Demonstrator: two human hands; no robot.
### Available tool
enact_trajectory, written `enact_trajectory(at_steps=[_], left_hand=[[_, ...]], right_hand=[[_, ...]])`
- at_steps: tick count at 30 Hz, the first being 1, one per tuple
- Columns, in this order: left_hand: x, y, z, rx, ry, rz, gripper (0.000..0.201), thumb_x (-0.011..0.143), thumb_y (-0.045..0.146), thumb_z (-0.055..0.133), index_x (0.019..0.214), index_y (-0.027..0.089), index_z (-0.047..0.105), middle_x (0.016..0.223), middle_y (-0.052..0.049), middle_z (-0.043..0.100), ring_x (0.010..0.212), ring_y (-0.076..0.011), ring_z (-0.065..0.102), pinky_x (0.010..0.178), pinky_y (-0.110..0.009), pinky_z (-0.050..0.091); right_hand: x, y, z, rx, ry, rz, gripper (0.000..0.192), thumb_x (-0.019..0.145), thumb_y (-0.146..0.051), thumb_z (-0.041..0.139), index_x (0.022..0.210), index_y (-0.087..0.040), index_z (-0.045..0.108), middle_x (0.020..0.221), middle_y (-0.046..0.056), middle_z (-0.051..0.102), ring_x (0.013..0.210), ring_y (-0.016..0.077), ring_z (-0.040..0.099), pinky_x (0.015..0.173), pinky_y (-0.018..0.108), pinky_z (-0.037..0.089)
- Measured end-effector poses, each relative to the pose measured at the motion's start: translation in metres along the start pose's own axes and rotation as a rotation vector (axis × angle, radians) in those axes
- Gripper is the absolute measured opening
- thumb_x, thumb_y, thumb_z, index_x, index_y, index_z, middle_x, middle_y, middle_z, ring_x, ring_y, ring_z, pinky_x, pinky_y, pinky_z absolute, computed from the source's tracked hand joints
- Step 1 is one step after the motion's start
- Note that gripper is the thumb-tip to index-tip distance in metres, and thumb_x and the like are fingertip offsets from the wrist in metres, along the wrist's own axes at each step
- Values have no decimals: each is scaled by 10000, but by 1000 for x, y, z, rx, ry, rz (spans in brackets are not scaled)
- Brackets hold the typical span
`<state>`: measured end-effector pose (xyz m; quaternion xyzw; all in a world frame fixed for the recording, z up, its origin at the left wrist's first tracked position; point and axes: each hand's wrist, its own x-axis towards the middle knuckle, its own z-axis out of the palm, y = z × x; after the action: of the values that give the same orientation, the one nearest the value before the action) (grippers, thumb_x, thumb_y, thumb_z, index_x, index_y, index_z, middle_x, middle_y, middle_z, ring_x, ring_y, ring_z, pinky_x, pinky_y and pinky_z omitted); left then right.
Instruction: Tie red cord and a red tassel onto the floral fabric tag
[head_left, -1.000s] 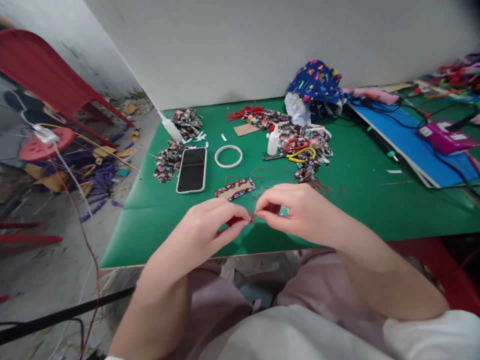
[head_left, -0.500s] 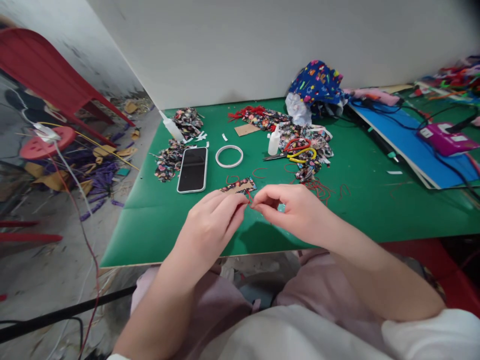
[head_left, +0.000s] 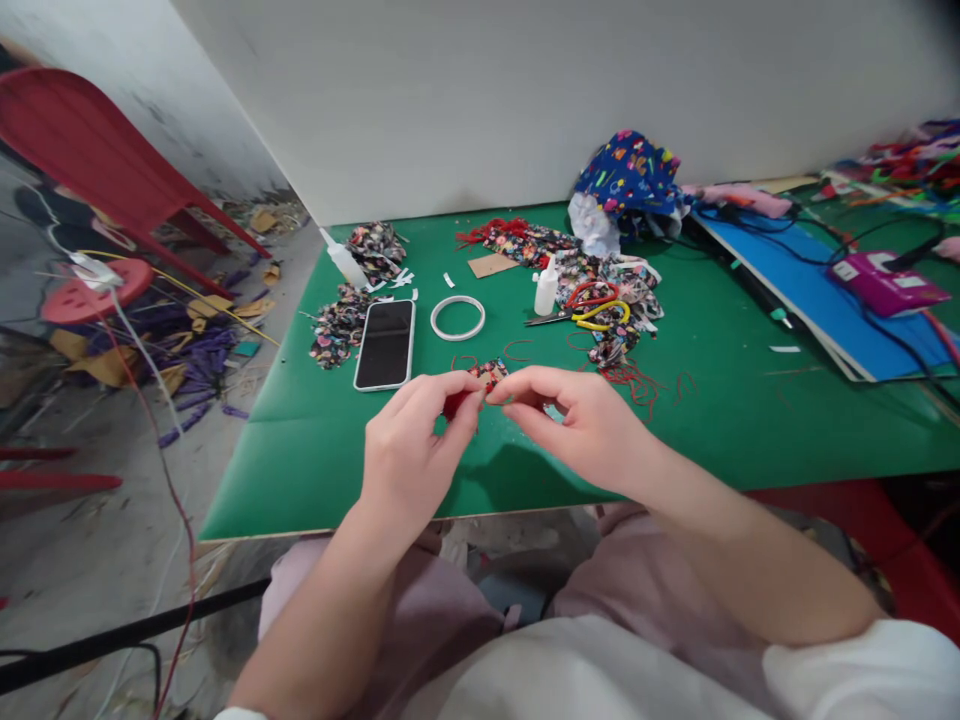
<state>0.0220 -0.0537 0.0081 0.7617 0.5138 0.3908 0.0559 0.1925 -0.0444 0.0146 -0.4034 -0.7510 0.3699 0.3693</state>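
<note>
The left hand is pinching a bit of red cord between thumb and forefinger, above the near part of the green bench. I have the right hand curled just beside it, and I can't tell whether its fingertips grip the cord too. The fingers cover most of the cord, so I can't read its long axis. Just beyond, a floral strip lies partly hidden, its visible end slanting away to the right. Farther back, a white squeeze bottle stands nozzle up; a second bottle, beside a fabric pile, leans in my view, nozzle to the far left. I can't make out either's contents.
</note>
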Motion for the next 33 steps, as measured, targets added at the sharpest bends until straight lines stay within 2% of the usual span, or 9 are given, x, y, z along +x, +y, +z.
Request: enact_trajectory(at_steps=[5,10,13,16,20,24,26,29,33], left_hand=[[0,-1,0,-187,-39,-165,81,814,222,560,861,217,625,746,32,654,605,-87,569,585,-193,435],[0,-3,1,-439,-55,-292,62,808,246,575,837,214,620,732,39,641,584,-64,566,558,-166,446],[2,-1,0,-537,-74,-323,59,803,250,584,822,206,619,711,38,632,596,-62,574,558,-154,457],[3,1,1,-599,-67,-366,59,798,242,589,807,189,613,657,40,613,561,-58,560,531,-151,450],[2,1,7,-660,43,-425,63,784,231,609,818,178,613,651,38,605,582,-61,566,555,-155,455],[1,1,12,-790,119,-458,60,776,223,618,813,176,617,637,37,602,582,-64,564,567,-164,454],[1,2,12,-892,92,-489,62,767,225,627,805,176,617,627,38,600,565,-60,551,556,-159,445],[2,4,9,-1047,-10,-544,63,762,228,635,790,175,614,613,38,595,547,-53,530,534,-148,426],[1,2,7,-1167,-133,-564,51,780,227,621,779,178,611,585,36,576,547,-57,521,531,-153,417]], right_hand=[[1,2,1,12,10,-35,201,827,-125,485,936,-193,640,904,0,688,780,107,616,627,206,466],[0,3,-1,-42,26,-201,217,846,-110,472,959,-192,638,919,9,680,811,96,606,700,205,464],[0,4,-1,-75,52,-277,222,850,-100,470,942,-201,644,841,-4,674,743,87,580,700,208,456],[0,5,3,-110,114,-294,216,849,-106,479,911,-207,660,773,-12,665,670,87,548,676,213,450],[-2,4,14,-97,201,-227,206,837,-125,507,932,-215,666,830,-4,687,699,93,584,687,224,463],[-4,5,24,33,270,-89,142,811,-171,560,879,-209,678,837,-8,700,719,97,618,692,221,485],[-4,6,29,167,277,-5,120,799,-188,573,856,-207,677,841,-8,702,713,98,628,664,217,495],[-3,8,34,398,278,90,91,782,-194,586,825,-207,665,830,-14,697,699,90,630,618,201,498],[-1,8,36,633,262,215,26,750,-216,629,760,-193,637,712,-34,662,622,78,603,579,199,487]])
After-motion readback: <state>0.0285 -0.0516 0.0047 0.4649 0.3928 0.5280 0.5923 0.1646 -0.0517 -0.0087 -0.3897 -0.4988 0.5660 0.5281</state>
